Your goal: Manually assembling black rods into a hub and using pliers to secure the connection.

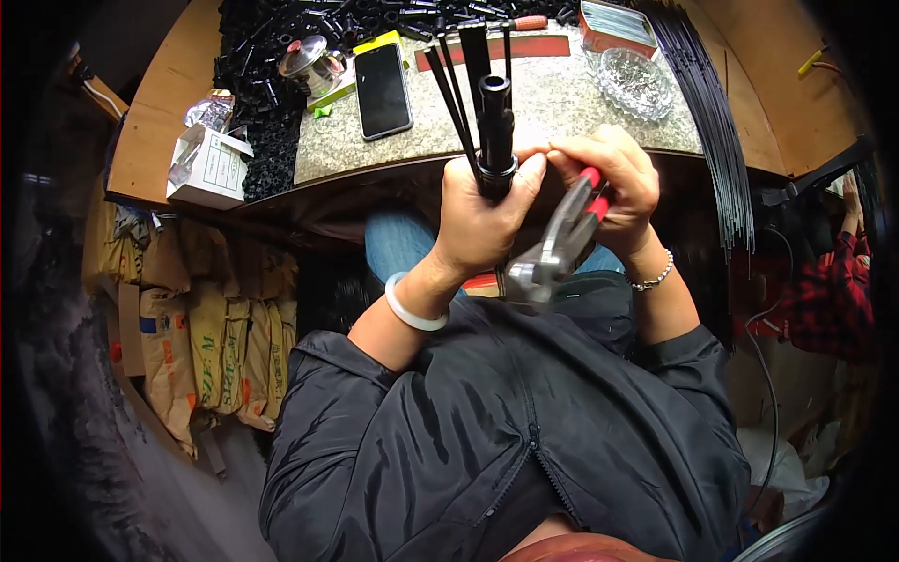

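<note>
My left hand [482,211] grips a black tubular part [494,131] upright, with several thin black rods [449,89] fanning up and away from it. My right hand [613,183] holds red-handled pliers [562,239], their metal jaws pointing down toward my lap, while its fingertips touch the black part beside my left thumb. A pale bangle sits on my left wrist and a beaded bracelet on my right. Both hands hover just in front of the edge of a stone-topped workbench [562,103].
On the bench lie a black phone [382,91], a glass ashtray [637,82], a small tin [616,23], a pile of black parts [272,56] and a white box [211,167]. A bundle of long black rods [716,122] hangs at right. Sacks [201,328] are stacked at left. Another person's red sleeve [829,290] shows far right.
</note>
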Motion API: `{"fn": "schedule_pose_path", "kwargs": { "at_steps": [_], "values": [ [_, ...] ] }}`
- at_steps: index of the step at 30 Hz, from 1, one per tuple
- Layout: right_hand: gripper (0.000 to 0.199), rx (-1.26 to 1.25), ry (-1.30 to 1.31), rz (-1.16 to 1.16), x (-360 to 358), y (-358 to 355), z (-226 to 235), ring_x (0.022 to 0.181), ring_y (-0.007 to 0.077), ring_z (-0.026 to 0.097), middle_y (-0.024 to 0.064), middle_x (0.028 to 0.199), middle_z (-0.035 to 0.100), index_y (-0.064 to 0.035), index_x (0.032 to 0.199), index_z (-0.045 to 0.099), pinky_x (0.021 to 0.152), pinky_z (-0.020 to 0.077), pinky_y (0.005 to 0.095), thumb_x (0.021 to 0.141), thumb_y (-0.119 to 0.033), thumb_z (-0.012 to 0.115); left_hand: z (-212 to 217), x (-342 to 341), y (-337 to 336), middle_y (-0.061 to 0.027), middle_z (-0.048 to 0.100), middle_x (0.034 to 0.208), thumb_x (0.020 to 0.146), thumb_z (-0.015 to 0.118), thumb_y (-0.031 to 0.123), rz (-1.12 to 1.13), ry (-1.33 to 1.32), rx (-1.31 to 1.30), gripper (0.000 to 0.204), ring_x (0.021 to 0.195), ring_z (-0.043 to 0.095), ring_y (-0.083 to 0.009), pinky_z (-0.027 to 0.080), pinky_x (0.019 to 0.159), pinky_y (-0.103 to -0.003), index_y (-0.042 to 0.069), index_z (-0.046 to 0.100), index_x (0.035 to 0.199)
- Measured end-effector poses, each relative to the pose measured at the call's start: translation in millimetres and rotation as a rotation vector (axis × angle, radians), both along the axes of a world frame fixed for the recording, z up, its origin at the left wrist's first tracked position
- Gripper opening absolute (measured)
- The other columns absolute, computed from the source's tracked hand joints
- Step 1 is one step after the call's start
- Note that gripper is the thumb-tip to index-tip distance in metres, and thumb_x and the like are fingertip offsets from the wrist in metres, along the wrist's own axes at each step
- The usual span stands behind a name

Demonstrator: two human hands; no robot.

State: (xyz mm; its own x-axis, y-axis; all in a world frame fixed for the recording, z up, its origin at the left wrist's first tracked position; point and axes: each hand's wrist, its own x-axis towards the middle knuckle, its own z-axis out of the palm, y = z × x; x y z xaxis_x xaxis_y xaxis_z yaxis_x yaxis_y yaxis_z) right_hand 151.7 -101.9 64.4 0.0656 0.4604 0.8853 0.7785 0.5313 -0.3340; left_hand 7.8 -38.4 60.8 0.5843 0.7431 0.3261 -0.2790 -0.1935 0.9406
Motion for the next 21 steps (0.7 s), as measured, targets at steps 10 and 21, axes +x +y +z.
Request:
{"fn": "schedule_pose_path", "kwargs": {
  "at_steps": [10,21],
  "values": [
    [0.018,0.184,0.046,0.077,-34,10,2,0.055,0.0152,0.049,0.0041,0.065,0.054,-0.0009,0.09,0.062,0.05,0.0392,0.0262,0.075,-0.002,0.071,-2,2,2,-0.0044,0.064,0.083,0.09,0.055,0.004,-0.032,-0.103,0.105,0.022,0.07,0.055,-0.0053,0.046,0.061,-0.02,-0.006,0.062,0.107],
    [0.018,0.205,0.022,0.073,-36,14,0,0.054,0.0154,0.049,0.0036,0.064,0.054,-0.0022,0.09,0.062,0.051,0.0386,0.0265,0.075,-0.005,0.072,-2,1,3,-0.0073,0.066,0.087,0.091,0.055,0.011,-0.033,-0.109,0.078,0.024,0.075,0.059,-0.0078,0.049,0.065,-0.022,-0.007,0.062,0.106]
  ]
}}
